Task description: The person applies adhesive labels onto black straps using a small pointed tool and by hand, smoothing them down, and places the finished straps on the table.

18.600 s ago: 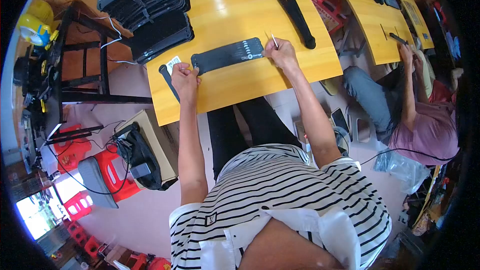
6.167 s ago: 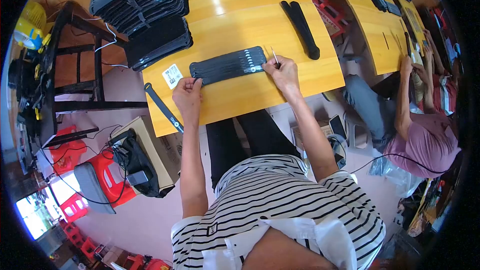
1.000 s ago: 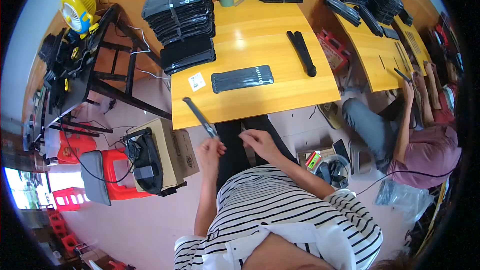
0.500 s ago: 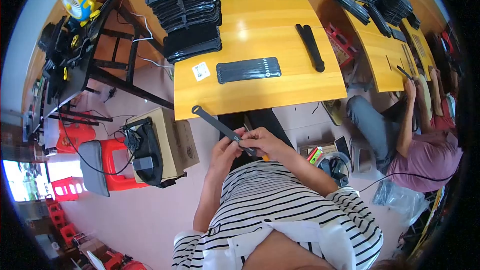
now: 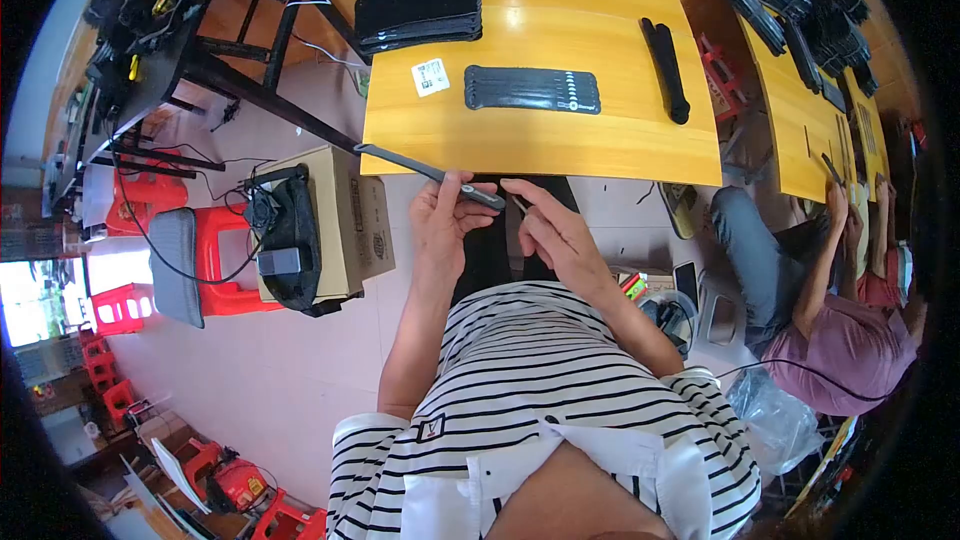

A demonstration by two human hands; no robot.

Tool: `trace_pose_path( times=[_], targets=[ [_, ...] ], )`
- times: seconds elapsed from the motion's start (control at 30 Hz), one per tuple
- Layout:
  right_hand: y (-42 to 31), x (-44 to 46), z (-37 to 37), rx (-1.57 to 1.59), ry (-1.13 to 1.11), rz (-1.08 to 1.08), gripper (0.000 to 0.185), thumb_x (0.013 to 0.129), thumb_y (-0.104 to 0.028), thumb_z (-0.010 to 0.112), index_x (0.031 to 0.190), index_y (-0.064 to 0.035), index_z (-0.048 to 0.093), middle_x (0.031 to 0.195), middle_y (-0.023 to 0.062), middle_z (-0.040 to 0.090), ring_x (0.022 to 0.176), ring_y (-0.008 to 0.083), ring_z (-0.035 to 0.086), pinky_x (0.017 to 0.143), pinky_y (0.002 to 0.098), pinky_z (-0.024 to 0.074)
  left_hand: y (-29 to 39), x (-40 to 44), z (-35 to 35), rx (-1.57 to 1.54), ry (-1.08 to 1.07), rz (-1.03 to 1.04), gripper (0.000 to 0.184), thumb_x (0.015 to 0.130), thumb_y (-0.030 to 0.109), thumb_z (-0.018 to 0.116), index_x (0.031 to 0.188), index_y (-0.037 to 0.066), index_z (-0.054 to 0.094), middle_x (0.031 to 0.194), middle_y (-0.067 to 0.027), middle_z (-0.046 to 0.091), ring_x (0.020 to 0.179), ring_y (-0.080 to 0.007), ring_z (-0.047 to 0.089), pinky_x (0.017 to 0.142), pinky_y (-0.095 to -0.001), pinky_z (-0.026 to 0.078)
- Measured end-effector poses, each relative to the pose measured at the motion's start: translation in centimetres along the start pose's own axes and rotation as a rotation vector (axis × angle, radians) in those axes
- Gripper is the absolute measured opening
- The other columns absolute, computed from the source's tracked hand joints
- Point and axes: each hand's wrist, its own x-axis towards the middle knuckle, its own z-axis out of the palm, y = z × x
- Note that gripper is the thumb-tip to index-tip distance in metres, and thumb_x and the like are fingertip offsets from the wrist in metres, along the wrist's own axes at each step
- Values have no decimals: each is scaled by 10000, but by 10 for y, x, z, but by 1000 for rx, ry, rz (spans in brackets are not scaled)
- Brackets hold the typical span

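My left hand is closed on a dark grey strap. One end of this strap reaches out to the left at the table edge; its thicker, darker end pokes out to the right of my fingers. Just to the right, my right hand is apart from the strap. A thin, slender tool sits between its thumb and fingers, mostly hidden by them, so its exact kind is unclear. On the table ahead lie a flat pack of black straps and, farther right, loose black straps.
The yellow table carries a white label card and a tall stack of black strap packs. A cardboard box and red stool stand at left. Another person sits at right beside a second table.
My hands have moved up and apart, toward the table edge. The right hand has left the strap, and the strap's right end now shows. The view has tilted downward.
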Motion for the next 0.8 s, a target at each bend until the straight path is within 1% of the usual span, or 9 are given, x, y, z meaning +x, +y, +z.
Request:
trace_pose_path(
  times=[0.07,0.2,0.27,0.3,0.37,0.5,0.6,0.67,0.8],
  targets=[
    [-1,2,1,-96,-48,-45,390,896,-65,384,1281,-109,426,622,32,451,573,98,454,547,232,391,-2,-2,3,7,35,8,264,919,270,484,939,11,530,809,-161,650,604,-175,646,510,-217,528],
    [10,2,2,-111,-42,-51,412,887,-60,401,1292,-131,418,613,53,471,560,121,479,547,258,407,-5,-4,6,18,72,5,254,920,269,484,932,19,527,795,-152,650,605,-172,646,512,-215,528],
    [11,0,0,-185,-41,-68,419,885,-68,408,1299,-132,410,590,76,498,533,160,513,536,285,422,-2,-4,10,44,95,40,244,921,268,482,926,28,524,793,-146,651,602,-167,644,518,-219,530],
    [10,-1,-1,-186,-40,-66,419,885,-68,408,1299,-132,410,590,76,498,533,160,513,536,285,422,-3,-4,10,43,94,38,244,921,268,482,926,28,524,793,-146,651,602,-167,644,518,-219,530],
    [6,-3,-3,-260,-73,-2,418,886,-45,374,1302,-78,396,610,39,471,582,114,468,577,243,405,-4,-4,10,56,96,64,239,922,268,481,924,32,522,794,-141,652,596,-164,641,521,-222,529],
    [11,-3,-4,-268,-62,1,417,881,-34,375,1294,-80,412,587,40,464,568,115,463,569,250,408,-4,-4,11,80,89,93,256,922,277,478,940,28,535,790,-145,655,603,-152,648,508,-203,535],
    [14,-2,-6,-281,-68,10,414,875,-13,385,1283,-73,432,599,33,464,573,110,460,570,241,406,-2,-5,13,121,125,69,247,914,276,497,928,31,526,789,-143,650,583,-160,635,517,-224,524],
    [25,0,-6,-239,-37,-64,435,878,-53,399,1299,-154,436,563,66,473,507,151,499,513,281,425,-3,-5,11,117,95,82,247,905,272,516,941,28,533,785,-140,649,586,-156,632,524,-229,527],
    [15,0,-7,-249,-48,-70,451,875,-36,393,1307,-157,430,566,55,446,515,134,480,515,266,423,-4,-6,16,143,102,53,226,912,249,502,947,29,540,789,-129,655,597,-142,638,517,-221,537]
  ],
)
